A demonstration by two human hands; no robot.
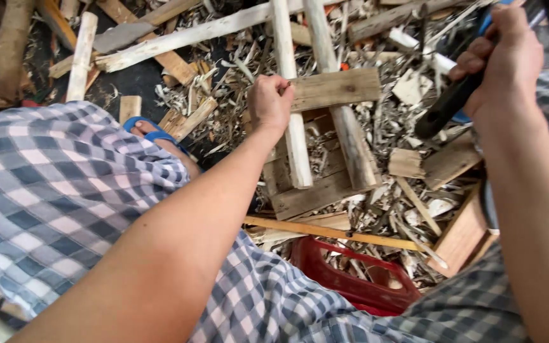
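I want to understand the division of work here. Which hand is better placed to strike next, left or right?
Probably the right. The right hand is raised with its grip closed on a dark tool handle. The left hand is occupied, pinching something small on the wooden slat across the two poles.

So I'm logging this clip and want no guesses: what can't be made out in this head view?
- Tool in the right hand: only its dark handle shows; the head is cut off by the top edge.
- Left hand: its fingers pinch something tiny on the wooden slat, too small to name.
- Red crate: its contents are hidden by the checked cloth.
- Foot in the blue sandal: mostly covered by the same cloth.
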